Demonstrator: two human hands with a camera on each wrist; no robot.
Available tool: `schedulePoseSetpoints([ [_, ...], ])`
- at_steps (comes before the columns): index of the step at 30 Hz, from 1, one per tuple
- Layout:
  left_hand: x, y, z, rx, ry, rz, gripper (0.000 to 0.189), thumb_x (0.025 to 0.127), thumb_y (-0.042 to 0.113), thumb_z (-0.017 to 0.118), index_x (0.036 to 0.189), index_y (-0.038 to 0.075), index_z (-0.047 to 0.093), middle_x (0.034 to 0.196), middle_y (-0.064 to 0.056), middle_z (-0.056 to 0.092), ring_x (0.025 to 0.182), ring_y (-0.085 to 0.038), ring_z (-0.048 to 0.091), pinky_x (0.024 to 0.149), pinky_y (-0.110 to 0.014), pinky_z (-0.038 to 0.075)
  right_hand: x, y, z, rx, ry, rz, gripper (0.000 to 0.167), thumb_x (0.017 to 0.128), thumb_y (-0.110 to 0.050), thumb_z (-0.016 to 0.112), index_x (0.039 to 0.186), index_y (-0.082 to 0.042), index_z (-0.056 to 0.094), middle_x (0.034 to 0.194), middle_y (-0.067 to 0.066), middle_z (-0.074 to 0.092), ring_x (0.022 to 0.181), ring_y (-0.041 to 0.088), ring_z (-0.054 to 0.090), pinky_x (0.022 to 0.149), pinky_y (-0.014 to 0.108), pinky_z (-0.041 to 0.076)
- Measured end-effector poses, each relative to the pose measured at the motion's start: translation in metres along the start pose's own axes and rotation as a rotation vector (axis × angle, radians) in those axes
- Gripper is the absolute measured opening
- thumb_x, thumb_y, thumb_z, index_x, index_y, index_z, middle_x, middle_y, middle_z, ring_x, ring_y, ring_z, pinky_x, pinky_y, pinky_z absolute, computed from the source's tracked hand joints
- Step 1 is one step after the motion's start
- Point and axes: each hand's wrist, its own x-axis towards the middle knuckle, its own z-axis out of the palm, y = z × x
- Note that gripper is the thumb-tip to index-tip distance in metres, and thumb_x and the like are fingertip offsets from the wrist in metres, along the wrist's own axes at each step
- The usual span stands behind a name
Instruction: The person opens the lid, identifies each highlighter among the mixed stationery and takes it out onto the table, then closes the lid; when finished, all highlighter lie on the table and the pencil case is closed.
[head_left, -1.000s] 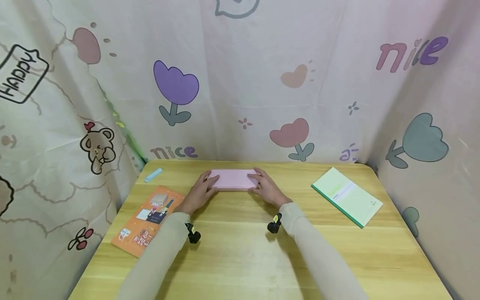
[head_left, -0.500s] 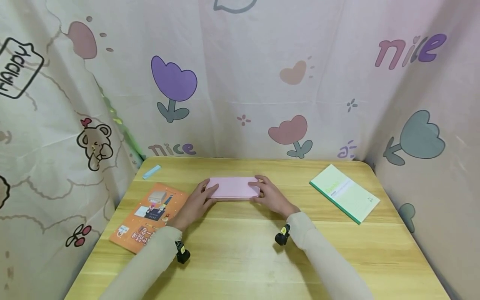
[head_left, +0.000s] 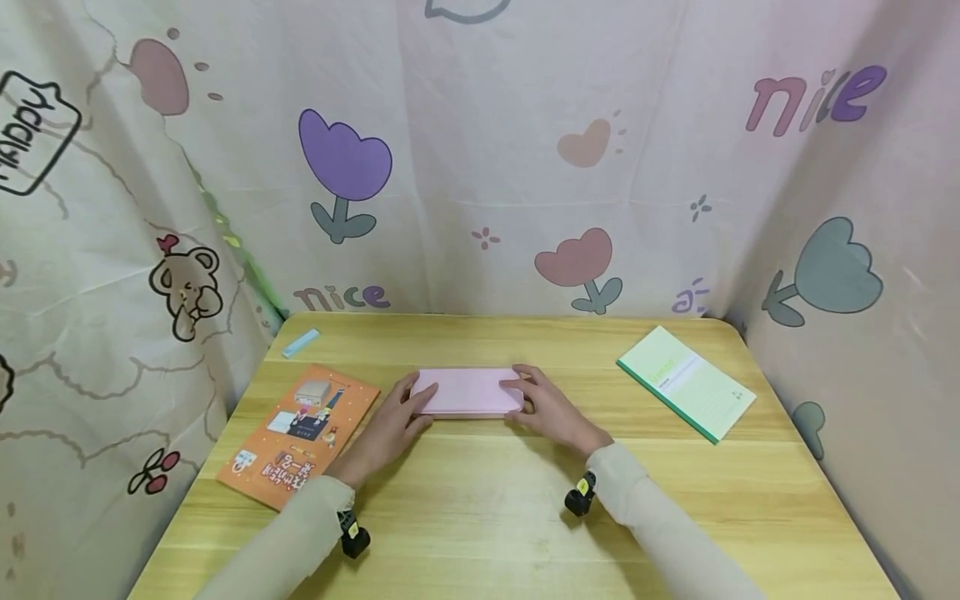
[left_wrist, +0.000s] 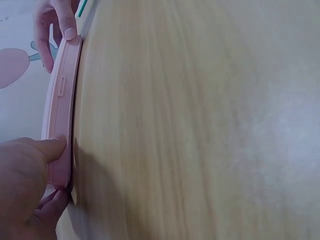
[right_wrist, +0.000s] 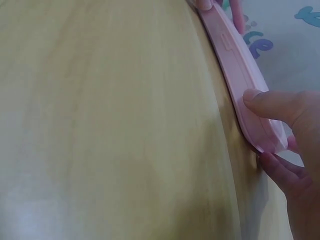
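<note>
A pink pencil case [head_left: 468, 392] with a flat lid lies lengthwise across the middle of the table, and a small latch shows on its front side in both wrist views. My left hand [head_left: 392, 429] grips its left end, thumb against the front side [left_wrist: 61, 160] and fingers around the end. At the right end my right hand [head_left: 553, 410] holds it the same way, its thumb pressed on the front side in the right wrist view. The lid appears closed. Fingers partly hide both short ends of the case.
An orange booklet [head_left: 300, 433] lies left of my left hand, partly under the sleeve in view. Beyond it is a small light-blue strip [head_left: 301, 343]. A pale green notebook [head_left: 686, 383] sits at the right on the wooden table [head_left: 480, 533]. A printed curtain [head_left: 480, 150] borders the table's back and sides.
Both hands have brought the pencil case from near the back edge of the table toward me, keeping their grip on its ends. The booklet and notebook stay put.
</note>
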Motion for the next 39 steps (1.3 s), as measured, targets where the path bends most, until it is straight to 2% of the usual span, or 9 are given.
schedulePoseSetpoints([
  [6, -0.003, 0.002, -0.001, 0.006, 0.007, 0.014, 0.061, 0.108, 0.022, 0.07, 0.166, 0.019, 0.049, 0.179, -0.021, 0.024, 0.16, -0.049, 0.035, 0.125, -0.065, 0.039, -0.004, 0.002, 0.0, 0.002, -0.013, -0.006, 0.063, 0.099, -0.025, 0.084, 0.156, -0.012, 0.061, 0.174, 0.021, 0.034, 0.151, 0.042, 0.049, 0.127, 0.059, 0.04],
  [11, 0.003, 0.0, -0.005, -0.023, -0.025, 0.012, 0.073, 0.104, 0.035, 0.077, 0.169, 0.025, 0.044, 0.182, -0.016, 0.017, 0.165, -0.044, 0.027, 0.127, -0.068, 0.035, 0.001, 0.003, -0.002, -0.012, -0.02, -0.011, 0.073, 0.095, -0.031, 0.088, 0.159, -0.013, 0.057, 0.177, 0.02, 0.031, 0.16, 0.043, 0.038, 0.13, 0.061, 0.035],
  [15, 0.021, -0.006, -0.007, 0.046, -0.055, 0.125, 0.077, 0.098, 0.037, 0.084, 0.166, 0.023, 0.049, 0.181, -0.017, 0.021, 0.165, -0.045, 0.024, 0.126, -0.072, 0.033, 0.009, 0.004, -0.005, -0.046, -0.074, -0.035, 0.08, 0.093, -0.036, 0.089, 0.163, -0.017, 0.053, 0.178, 0.019, 0.029, 0.163, 0.042, 0.032, 0.132, 0.062, 0.031],
  [18, 0.031, -0.009, -0.008, 0.103, -0.071, 0.219, 0.074, 0.096, 0.034, 0.086, 0.161, 0.016, 0.055, 0.177, -0.023, 0.03, 0.162, -0.049, 0.029, 0.123, -0.074, 0.036, 0.014, 0.003, -0.005, -0.084, -0.123, -0.054, 0.081, 0.094, -0.037, 0.088, 0.164, -0.018, 0.051, 0.177, 0.02, 0.03, 0.162, 0.044, 0.031, 0.131, 0.064, 0.03],
  [21, 0.036, -0.011, -0.009, 0.115, -0.096, 0.247, 0.074, 0.095, 0.034, 0.086, 0.159, 0.013, 0.056, 0.173, -0.025, 0.036, 0.159, -0.05, 0.034, 0.121, -0.074, 0.04, 0.016, 0.0, -0.007, -0.129, -0.153, -0.062, 0.08, 0.095, -0.037, 0.087, 0.165, -0.02, 0.051, 0.176, 0.021, 0.033, 0.161, 0.045, 0.034, 0.13, 0.064, 0.032],
  [29, 0.042, -0.015, -0.018, 0.173, -0.146, 0.259, 0.081, 0.095, 0.045, 0.085, 0.164, 0.019, 0.052, 0.172, -0.018, 0.041, 0.157, -0.043, 0.041, 0.123, -0.068, 0.042, 0.019, -0.002, -0.006, -0.311, -0.158, -0.14, 0.08, 0.096, -0.04, 0.084, 0.166, -0.02, 0.049, 0.168, 0.029, 0.041, 0.15, 0.046, 0.047, 0.125, 0.058, 0.043],
  [33, 0.043, -0.019, -0.019, 0.222, -0.133, 0.283, 0.081, 0.093, 0.052, 0.084, 0.162, 0.02, 0.055, 0.171, -0.017, 0.045, 0.152, -0.042, 0.047, 0.121, -0.066, 0.044, 0.019, 0.0, -0.004, -0.341, -0.148, -0.173, 0.08, 0.097, -0.041, 0.082, 0.166, -0.018, 0.049, 0.166, 0.031, 0.042, 0.148, 0.046, 0.049, 0.123, 0.057, 0.046],
  [39, 0.047, -0.023, -0.021, 0.203, -0.144, 0.259, 0.081, 0.09, 0.058, 0.084, 0.159, 0.024, 0.059, 0.17, -0.013, 0.048, 0.147, -0.038, 0.05, 0.119, -0.063, 0.048, 0.019, 0.002, -0.001, -0.347, -0.143, -0.168, 0.08, 0.097, -0.041, 0.08, 0.167, -0.019, 0.047, 0.166, 0.03, 0.041, 0.149, 0.045, 0.048, 0.123, 0.056, 0.047],
])
